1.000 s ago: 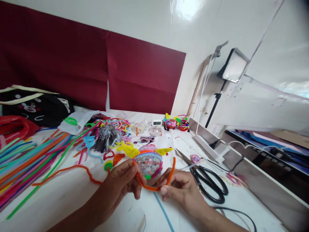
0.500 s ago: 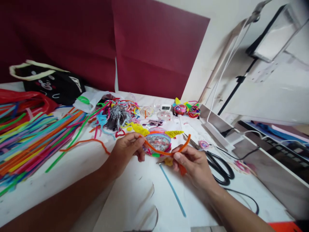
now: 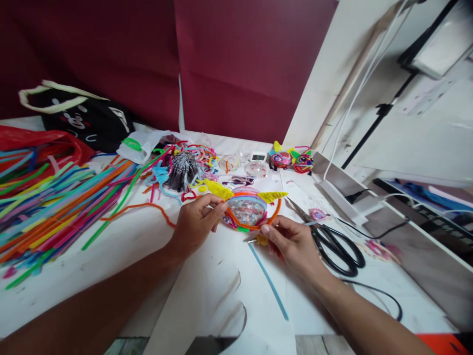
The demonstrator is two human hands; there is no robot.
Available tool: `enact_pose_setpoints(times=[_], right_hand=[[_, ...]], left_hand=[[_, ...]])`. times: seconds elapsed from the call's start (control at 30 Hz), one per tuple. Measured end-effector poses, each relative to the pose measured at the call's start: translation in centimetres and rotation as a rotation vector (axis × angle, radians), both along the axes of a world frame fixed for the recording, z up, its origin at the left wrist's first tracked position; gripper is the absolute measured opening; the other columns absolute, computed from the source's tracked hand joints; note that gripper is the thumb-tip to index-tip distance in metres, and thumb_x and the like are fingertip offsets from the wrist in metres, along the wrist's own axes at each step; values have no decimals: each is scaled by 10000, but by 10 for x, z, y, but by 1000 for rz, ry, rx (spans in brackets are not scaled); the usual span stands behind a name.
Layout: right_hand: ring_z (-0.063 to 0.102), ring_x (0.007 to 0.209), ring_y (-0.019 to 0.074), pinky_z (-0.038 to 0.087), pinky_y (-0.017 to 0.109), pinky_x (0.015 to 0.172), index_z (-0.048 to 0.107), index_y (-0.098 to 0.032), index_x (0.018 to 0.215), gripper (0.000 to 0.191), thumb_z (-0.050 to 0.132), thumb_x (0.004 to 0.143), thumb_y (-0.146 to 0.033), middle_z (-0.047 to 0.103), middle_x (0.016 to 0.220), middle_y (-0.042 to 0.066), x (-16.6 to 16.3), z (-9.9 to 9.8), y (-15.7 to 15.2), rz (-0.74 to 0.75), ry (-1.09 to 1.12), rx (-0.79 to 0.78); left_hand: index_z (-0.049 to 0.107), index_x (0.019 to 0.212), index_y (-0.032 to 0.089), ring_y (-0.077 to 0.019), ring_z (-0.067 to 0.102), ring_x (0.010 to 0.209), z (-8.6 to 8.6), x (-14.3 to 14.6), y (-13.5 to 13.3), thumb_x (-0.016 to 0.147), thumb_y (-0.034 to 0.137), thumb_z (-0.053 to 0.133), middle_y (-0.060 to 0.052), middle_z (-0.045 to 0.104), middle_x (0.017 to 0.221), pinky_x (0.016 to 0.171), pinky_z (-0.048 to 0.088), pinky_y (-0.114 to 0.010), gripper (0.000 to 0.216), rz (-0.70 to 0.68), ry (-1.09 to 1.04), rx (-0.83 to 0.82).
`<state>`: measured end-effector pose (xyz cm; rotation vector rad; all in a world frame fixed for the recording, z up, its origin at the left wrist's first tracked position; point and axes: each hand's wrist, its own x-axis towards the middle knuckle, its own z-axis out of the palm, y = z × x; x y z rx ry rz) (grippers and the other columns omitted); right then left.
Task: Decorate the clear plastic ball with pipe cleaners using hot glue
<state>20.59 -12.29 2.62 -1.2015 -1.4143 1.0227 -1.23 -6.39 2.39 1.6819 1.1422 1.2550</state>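
My left hand (image 3: pixel 195 224) pinches one end of an orange pipe cleaner (image 3: pixel 236 222) at the left side of a round glittery craft piece (image 3: pixel 247 209) that has two yellow horns. My right hand (image 3: pixel 290 241) pinches the other end of the orange pipe cleaner at the piece's lower right. The pipe cleaner curves under and around the piece, which rests on the white table (image 3: pixel 111 256). A light blue pipe cleaner (image 3: pixel 269 283) lies on the table below my right hand.
Black scissors (image 3: pixel 336 244) lie right of my right hand. A big heap of coloured pipe cleaners (image 3: pixel 55 197) covers the left. A tangle of scraps (image 3: pixel 183 170), a small clock (image 3: pixel 257 157), two finished crafts (image 3: pixel 291 160), a black bag (image 3: pixel 77 118) and cables (image 3: pixel 369 291) are around.
The view has tilted down and moved closer. Both hands have drawn the orange pipe cleaner tighter around the glittery piece, and my right hand has dropped lower beside it.
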Motion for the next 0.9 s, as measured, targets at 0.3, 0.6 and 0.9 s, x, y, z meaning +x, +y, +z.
enact_pose_setpoints(times=[0.3, 0.6, 0.9], right_hand=[[392, 451, 72, 263, 215, 432, 614, -166, 702, 431, 676, 838, -570, 496, 512, -39, -1, -14, 4, 7, -17, -12], [388, 429, 76, 240, 215, 408, 599, -171, 686, 502, 655, 814, -654, 483, 488, -36, -4, -14, 7, 10, -12, -35], [366, 440, 69, 224, 220, 432, 602, -164, 699, 500, 635, 834, -644, 466, 486, -47, -4, -16, 8, 18, -28, -17]], left_hand=[[620, 814, 189, -94, 448, 389, -6, 1, 3, 838, 414, 619, 77, 481, 429, 417, 337, -205, 226, 46, 26, 5], [619, 820, 186, -100, 438, 400, -9, 2, 5, 843, 497, 576, 70, 477, 459, 422, 322, -215, 315, 41, 61, -25], [637, 887, 176, -109, 446, 406, -13, 0, 7, 850, 505, 557, 70, 471, 444, 433, 345, -220, 340, 26, 58, -28]])
